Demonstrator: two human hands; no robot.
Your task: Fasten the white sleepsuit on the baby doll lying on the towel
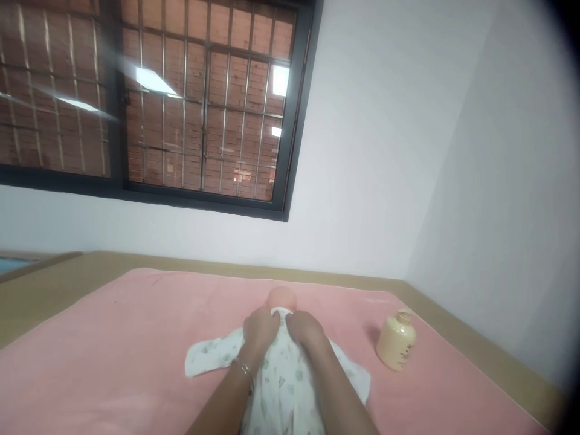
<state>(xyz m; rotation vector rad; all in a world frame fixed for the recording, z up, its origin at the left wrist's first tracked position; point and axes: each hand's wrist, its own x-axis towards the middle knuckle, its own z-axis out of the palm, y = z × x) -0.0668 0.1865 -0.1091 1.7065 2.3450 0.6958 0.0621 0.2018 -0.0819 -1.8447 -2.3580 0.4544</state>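
On the pink towel [136,338] that covers the tan surface [54,290], a baby doll [283,299] in a white printed garment [281,380] lies near the middle, its long axis running from the person toward the far wall, head pointing away. Only the top of the pink head shows above the hands. Both hands rest at the neck of the garment: the left hand [260,329], with a bracelet at the wrist, has its grip curled closed on the cloth, and the right hand [306,331] is likewise bunched on the cloth just beside it. The garment's sleeves spread out to either side. Wide open towel lies to the left of the doll. To the right, a cream bottle [397,345] stands upright, apart from the doll and near the surface's right edge, which runs along the white wall. A barred window [203,103] sits above the far edge.
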